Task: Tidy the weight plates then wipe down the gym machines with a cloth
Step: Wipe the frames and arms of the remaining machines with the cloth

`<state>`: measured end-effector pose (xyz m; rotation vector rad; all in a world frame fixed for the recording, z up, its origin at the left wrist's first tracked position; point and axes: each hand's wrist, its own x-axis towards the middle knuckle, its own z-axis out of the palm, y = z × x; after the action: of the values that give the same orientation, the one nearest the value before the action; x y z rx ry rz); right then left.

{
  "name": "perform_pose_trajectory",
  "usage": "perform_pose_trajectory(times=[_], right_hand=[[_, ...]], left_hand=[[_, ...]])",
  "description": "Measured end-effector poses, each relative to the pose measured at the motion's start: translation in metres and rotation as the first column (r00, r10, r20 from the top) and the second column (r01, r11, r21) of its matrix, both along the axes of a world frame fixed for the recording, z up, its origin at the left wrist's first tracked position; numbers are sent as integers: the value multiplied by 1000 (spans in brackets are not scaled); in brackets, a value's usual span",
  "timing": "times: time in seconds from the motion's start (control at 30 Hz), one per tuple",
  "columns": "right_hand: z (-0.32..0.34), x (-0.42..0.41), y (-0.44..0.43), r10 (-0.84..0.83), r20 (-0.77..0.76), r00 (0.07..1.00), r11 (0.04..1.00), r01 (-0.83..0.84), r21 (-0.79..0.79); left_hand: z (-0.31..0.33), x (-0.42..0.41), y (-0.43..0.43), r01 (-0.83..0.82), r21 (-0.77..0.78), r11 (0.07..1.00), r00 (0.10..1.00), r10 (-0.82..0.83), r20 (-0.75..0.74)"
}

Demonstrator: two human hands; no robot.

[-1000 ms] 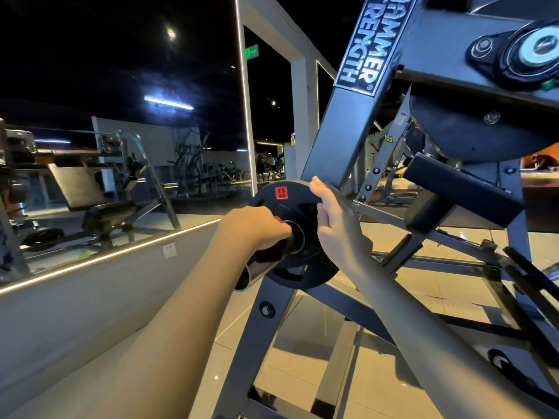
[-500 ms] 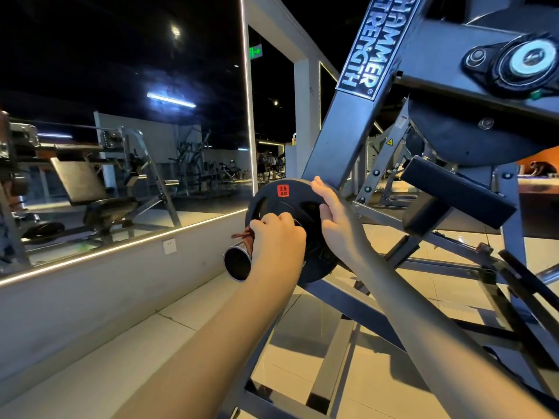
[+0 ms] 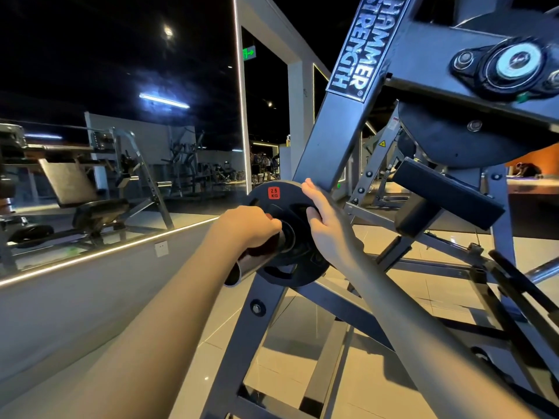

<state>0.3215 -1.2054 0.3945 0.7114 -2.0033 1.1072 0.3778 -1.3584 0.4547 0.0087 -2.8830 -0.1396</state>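
Left hand [image 3: 248, 226]: grip closed round the chrome storage peg [image 3: 243, 269], centre of frame; something dark reddish under the fingers, identity unclear.
Right hand [image 3: 328, 228]: grip closed on the upper right rim of the weight plate [image 3: 279, 272].
Plate: black, red 2.5 KG label [image 3: 274, 192] uppermost, seated on the peg, face toward lower left.
Peg: long axis runs from the plate to lower left.
Mount: grey Hammer Strength machine frame [image 3: 326, 140], slanting to upper right.

Storage peg [image 3: 242, 269]: chrome tube jutting from the Hammer Strength machine frame [image 3: 329, 140], with the left hand [image 3: 245, 228] wrapped round it.
On the peg: black 2.5 kg weight plate [image 3: 287, 207], close to the frame.
Floor [image 3: 393, 285]: glossy beige tiles carrying the frame.
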Motion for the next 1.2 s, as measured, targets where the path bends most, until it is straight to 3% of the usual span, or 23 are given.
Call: perform_pose_trajectory(times=[0.13, 0.27, 0.33, 0.4, 0.47, 0.57, 0.63, 0.73, 0.83, 0.93, 1.0, 1.1, 1.2], right_hand=[[1, -2, 0, 60, 35, 998, 998, -59, -39], [5, 0, -2, -41, 33, 999, 999, 41, -8], [8, 10, -10, -30, -49, 998, 1000, 30, 9], [8, 23, -26, 92, -82, 992, 989, -82, 126], [-1, 27, -46, 198, -42, 979, 959, -184, 217], [-18, 24, -59, 175, -109, 979, 981, -163, 110], [-23, 19, -56, 84, -162, 983, 995, -74, 68], [-12, 8, -57, -9, -114, 993, 995, 20, 93], [-12, 14, -71, 46, -94, 994, 998, -41, 56], [-30, 24, -67, 180, -45, 983, 983, -181, -21], [-30, 21, -63, 182, -27, 983, 983, -183, -34], [-17, 15, -69, 106, 17, 994, 991, -104, -78], [-31, 26, -79, 115, 9, 993, 978, -112, -176]], left_hand=[[-7, -11, 15, 51, 9, 999, 994, -50, -93], [-8, -12, -1, 177, 296, 939, 980, -195, 33], [-10, -5, -14, 248, 431, 868, 962, -273, -5], [-16, 4, -25, 305, 464, 832, 951, -289, -108], [-23, 11, -34, 341, 404, 849, 939, -287, -189], [-30, 17, -37, 260, 66, 963, 949, -243, -203], [-32, 16, -36, 224, 47, 973, 949, -206, -240], [-33, 19, -34, 236, 62, 970, 926, -205, -316], [-37, 16, -37, 284, 52, 957, 878, -238, -414], [-41, 9, -40, 324, 187, 927, 877, -221, -426], [-42, 9, -38, 343, 289, 894, 883, -201, -424], [-40, 18, -33, 389, 547, 741, 894, -162, -417], [-40, 22, -30, 389, 641, 662, 907, -153, -393]])
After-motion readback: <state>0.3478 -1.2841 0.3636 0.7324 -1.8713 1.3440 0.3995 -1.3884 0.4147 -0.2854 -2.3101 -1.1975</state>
